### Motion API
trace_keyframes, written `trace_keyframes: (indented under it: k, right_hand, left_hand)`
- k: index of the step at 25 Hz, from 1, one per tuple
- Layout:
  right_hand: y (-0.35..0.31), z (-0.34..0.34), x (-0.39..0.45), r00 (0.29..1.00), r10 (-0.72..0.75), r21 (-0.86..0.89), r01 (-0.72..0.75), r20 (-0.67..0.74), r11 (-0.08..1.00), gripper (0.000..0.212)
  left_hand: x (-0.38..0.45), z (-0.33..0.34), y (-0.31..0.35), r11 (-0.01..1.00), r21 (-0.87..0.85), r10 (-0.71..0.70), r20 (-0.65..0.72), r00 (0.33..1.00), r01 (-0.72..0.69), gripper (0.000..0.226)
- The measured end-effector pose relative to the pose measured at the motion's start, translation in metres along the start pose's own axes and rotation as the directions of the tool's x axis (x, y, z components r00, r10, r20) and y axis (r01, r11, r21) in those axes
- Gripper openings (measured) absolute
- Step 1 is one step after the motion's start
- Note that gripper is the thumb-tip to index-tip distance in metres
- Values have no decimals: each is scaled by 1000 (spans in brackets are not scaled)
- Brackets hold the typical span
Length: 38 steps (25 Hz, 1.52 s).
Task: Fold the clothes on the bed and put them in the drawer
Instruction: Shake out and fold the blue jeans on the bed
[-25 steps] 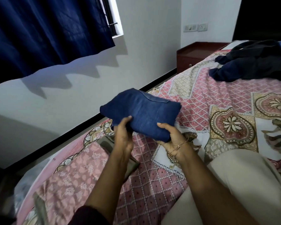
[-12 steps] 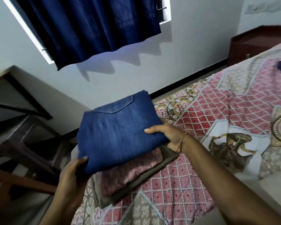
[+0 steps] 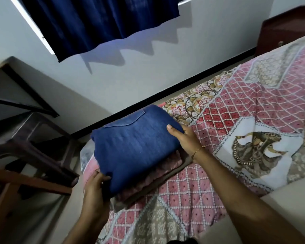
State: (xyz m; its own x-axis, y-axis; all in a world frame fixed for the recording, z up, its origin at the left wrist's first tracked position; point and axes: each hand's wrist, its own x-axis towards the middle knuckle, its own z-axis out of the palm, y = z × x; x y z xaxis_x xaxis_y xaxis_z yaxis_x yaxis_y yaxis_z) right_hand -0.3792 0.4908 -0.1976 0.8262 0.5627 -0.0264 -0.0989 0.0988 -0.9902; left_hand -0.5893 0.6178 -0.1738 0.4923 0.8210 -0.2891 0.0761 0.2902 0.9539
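While held at both ends: folded blue jeans (image 3: 136, 148), pocket seam uppermost.
Position: atop folded pink garment (image 3: 167, 164) at bed (image 3: 236, 120) edge.
Left hand (image 3: 95, 187): gripping near corner.
Right hand (image 3: 185, 138): gripping far side, thumb on top.

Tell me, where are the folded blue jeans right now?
The folded blue jeans sit mid-frame atop a folded pink garment at the bed's left corner, with left hand and right hand gripping opposite ends.

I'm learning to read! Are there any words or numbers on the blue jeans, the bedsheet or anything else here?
None: no words or numbers show anywhere.
Folded blue jeans: only a plain pocket, no label in view.
Bedsheet: only patterns and a dancer picture.
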Motion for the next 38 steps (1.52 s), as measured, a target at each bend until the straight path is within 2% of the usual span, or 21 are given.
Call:
trace_keyframes:
  k: [2, 4, 7, 9, 13, 15, 16, 17, 18, 19, 20, 21, 22, 23, 25, 27, 28, 30, 33, 36, 38]
  right_hand:
    - [1, -9, -2, 996, 40, -94, -32, 81, 995, 11]
    - [4, -10, -8, 990, 87, -217, -61, 111, 974, 13]
    - [4, -10, -10, 996, 48, -283, -26, 72, 959, 13]
    - [4, -10, -12, 998, 15, -300, 5, 64, 954, 13]
    - [6, -13, -13, 996, -3, -309, 30, 86, 951, 13]
    - [7, -13, -15, 994, -28, -362, 66, 110, 930, 24]
    - [7, -13, -16, 990, -110, -469, 139, 90, 872, 34]
    - [7, -13, -16, 959, -271, -628, 262, 84, 733, 44]
    - [7, -12, -14, 884, -448, -769, 379, 136, 515, 50]
    - [9, -9, -13, 778, -584, -836, 466, 232, 288, 53]
    - [9, -1, -14, 702, -632, -845, 518, 329, 135, 53]
    - [10, 10, -17, 655, -635, -831, 556, 410, 37, 52]
    - [12, 21, -22, 646, -609, -822, 570, 460, -17, 52]
    - [15, 31, -26, 665, -571, -820, 572, 482, -26, 53]
    - [24, 39, -29, 751, -469, -855, 518, 464, -18, 62]
    - [24, 33, -27, 855, -325, -909, 416, 403, -33, 76]
    - [22, 30, -26, 887, -280, -926, 378, 368, -18, 82]
    - [21, 29, -25, 913, -228, -937, 349, 338, 11, 90]
    - [21, 28, -24, 936, -90, -930, 349, 340, 117, 101]
    - [18, 21, -23, 921, -72, -914, 388, 382, 118, 101]
    - [12, 12, -27, 922, -101, -919, 384, 375, 95, 98]
  left_hand:
    - [-1, 2, -18, 994, 72, -76, -88, 993, 83, 15]
    - [-3, 5, -28, 987, 132, -65, -200, 978, 92, 12]
    - [-1, 16, -18, 987, 144, 106, -274, 956, -68, 41]
    - [0, 25, -5, 963, 227, 212, -317, 924, -143, 54]
    - [1, 33, 0, 915, 367, 263, -223, 939, -169, 55]
    - [0, 29, 2, 816, 520, 371, -132, 919, -254, 65]
    - [1, 28, 6, 722, 620, 443, -74, 893, -307, 73]
    - [5, 28, 11, 593, 714, 521, 11, 853, -372, 78]
    - [12, 29, 17, 430, 788, 593, 121, 796, -440, 77]
    - [19, 34, 27, 269, 826, 636, 234, 735, -495, 71]
    - [27, 42, 37, 132, 839, 648, 330, 686, -528, 67]
    - [38, 51, 46, 32, 836, 632, 408, 659, -547, 64]
    - [45, 63, 54, -32, 836, 595, 456, 662, -548, 60]
    - [53, 72, 56, -82, 847, 549, 479, 685, -526, 56]
    - [67, 80, 45, -182, 881, 458, 469, 755, -437, 56]
    - [72, 73, 23, -240, 902, 422, 429, 799, -358, 72]
    - [74, 67, 14, -235, 913, 426, 406, 809, -334, 81]
    - [82, 61, 6, -219, 924, 413, 379, 828, -314, 83]
    - [88, 67, 7, -228, 920, 368, 383, 847, -317, 71]
    - [83, 69, 10, -269, 912, 359, 393, 847, -309, 70]
    - [74, 73, 18, -273, 911, 343, 392, 853, -309, 61]
